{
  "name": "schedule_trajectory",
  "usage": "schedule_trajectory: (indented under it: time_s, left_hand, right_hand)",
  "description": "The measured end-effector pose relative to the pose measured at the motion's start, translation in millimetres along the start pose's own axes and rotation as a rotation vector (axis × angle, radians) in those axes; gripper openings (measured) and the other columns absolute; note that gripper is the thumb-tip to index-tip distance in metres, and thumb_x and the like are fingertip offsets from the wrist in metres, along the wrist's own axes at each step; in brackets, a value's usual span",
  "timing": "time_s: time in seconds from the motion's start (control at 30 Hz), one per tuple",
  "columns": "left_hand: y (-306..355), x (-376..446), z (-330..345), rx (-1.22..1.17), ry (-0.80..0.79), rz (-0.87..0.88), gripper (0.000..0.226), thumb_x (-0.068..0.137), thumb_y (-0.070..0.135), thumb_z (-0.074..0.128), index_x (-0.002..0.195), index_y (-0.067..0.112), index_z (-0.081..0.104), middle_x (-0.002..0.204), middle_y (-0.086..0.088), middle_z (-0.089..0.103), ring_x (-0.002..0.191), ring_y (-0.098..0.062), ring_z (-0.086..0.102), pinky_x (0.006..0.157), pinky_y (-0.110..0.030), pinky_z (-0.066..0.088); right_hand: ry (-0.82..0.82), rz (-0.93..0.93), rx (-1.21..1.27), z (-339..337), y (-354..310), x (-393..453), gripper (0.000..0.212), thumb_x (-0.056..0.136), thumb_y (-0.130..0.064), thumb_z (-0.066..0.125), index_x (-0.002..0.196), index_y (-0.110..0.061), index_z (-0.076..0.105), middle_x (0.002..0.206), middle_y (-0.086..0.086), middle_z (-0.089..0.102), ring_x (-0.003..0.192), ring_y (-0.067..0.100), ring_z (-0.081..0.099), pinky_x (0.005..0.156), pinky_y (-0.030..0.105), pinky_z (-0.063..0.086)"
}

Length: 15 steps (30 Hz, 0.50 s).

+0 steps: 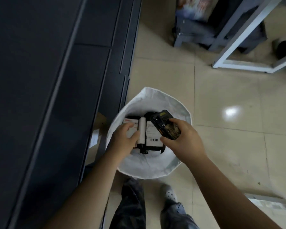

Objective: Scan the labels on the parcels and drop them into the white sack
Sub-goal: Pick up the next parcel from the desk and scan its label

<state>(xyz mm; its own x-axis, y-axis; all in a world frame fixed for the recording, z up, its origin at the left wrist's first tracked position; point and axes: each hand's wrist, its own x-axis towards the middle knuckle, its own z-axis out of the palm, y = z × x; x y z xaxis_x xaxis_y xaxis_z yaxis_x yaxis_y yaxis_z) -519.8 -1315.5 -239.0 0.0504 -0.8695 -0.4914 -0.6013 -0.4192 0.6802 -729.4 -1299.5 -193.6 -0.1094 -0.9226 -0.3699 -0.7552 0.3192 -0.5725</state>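
Observation:
The white sack (155, 103) stands open on the floor just ahead of my feet. Over its mouth my left hand (124, 139) grips a black parcel (153, 147) by its left end; white labels cover the parcel's top, one with a barcode (154, 140). My right hand (183, 139) holds a black handheld scanner (165, 123) just right of the parcel, over the labels. The bottom of the sack is hidden under the parcel and my hands.
A long dark counter (48, 96) runs along the left, close to the sack. A cardboard box with a label (96, 138) sits between counter and sack. A white metal frame (248, 47) and grey stand (196, 33) are at the back right. My legs and shoes stand below on tiled floor (229, 121).

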Motion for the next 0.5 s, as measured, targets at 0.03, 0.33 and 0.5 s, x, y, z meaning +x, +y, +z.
schedule_trajectory:
  time_s: [0.03, 0.33, 0.5]
  left_hand:
    - [12, -18, -13, -0.003, 0.036, 0.037, 0.038, 0.093, 0.027, 0.064, 0.13, 0.017, 0.059, 0.126, 0.005, 0.057, 0.117, -0.014, 0.054, 0.101, -0.029, 0.043]
    - [101, -216, -108, 0.076, 0.413, 0.219, 0.04, 0.091, 0.033, 0.064, 0.13, 0.025, 0.058, 0.133, 0.011, 0.053, 0.119, -0.008, 0.051, 0.101, -0.032, 0.045]
    - [122, -344, -130, 0.059, 0.653, 0.201, 0.039, 0.093, 0.033, 0.063, 0.131, 0.025, 0.057, 0.132, 0.014, 0.05, 0.118, 0.0, 0.045, 0.102, -0.02, 0.037]
  right_hand:
    - [0.003, -0.037, 0.002, -13, -9, -7, 0.068, 0.075, -0.044, 0.079, 0.137, -0.035, 0.052, 0.131, -0.014, 0.057, 0.111, 0.012, 0.058, 0.082, 0.024, 0.043]
    - [-0.023, -0.539, 0.074, -125, -102, -94, 0.065, 0.073, -0.04, 0.082, 0.132, -0.036, 0.055, 0.123, -0.012, 0.057, 0.103, 0.01, 0.055, 0.083, 0.025, 0.042]
    - [-0.035, -0.836, 0.135, -157, -148, -172, 0.063, 0.07, -0.034, 0.086, 0.127, -0.031, 0.061, 0.111, -0.016, 0.056, 0.094, 0.001, 0.052, 0.077, 0.008, 0.038]
